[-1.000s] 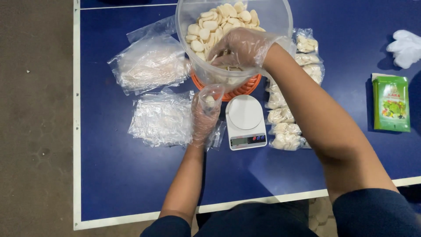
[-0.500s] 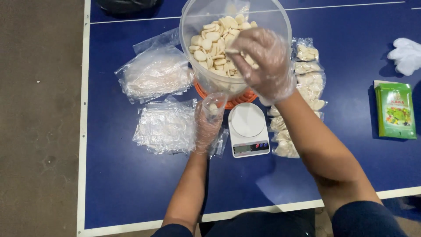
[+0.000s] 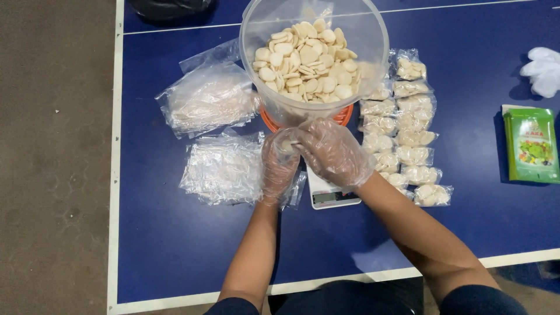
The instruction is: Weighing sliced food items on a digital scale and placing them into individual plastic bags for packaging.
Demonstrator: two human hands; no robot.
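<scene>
Both my hands wear thin clear plastic gloves. My left hand [image 3: 277, 170] holds a small clear plastic bag [image 3: 285, 142] upright by its mouth, just in front of a big clear tub [image 3: 373, 41] of pale round crackers [image 3: 306, 58]. My right hand [image 3: 335, 153] is closed at the bag's mouth, fingertips touching it; what it holds is hidden by the fingers. Both hands hover over a small white kitchen scale [image 3: 329, 195], mostly covered by them.
Two rows of small filled cracker bags [image 3: 408, 131] lie right of the scale. A pile of empty clear bags [image 3: 224, 169] and a larger plastic bag [image 3: 210, 99] lie left. A green packet [image 3: 532, 144] and a white glove [image 3: 542, 70] sit far right on the blue table [image 3: 175, 245].
My right hand left the tub of crackers and came down to the mouth of the small bag in my left hand. The left hand stayed over the scale.
</scene>
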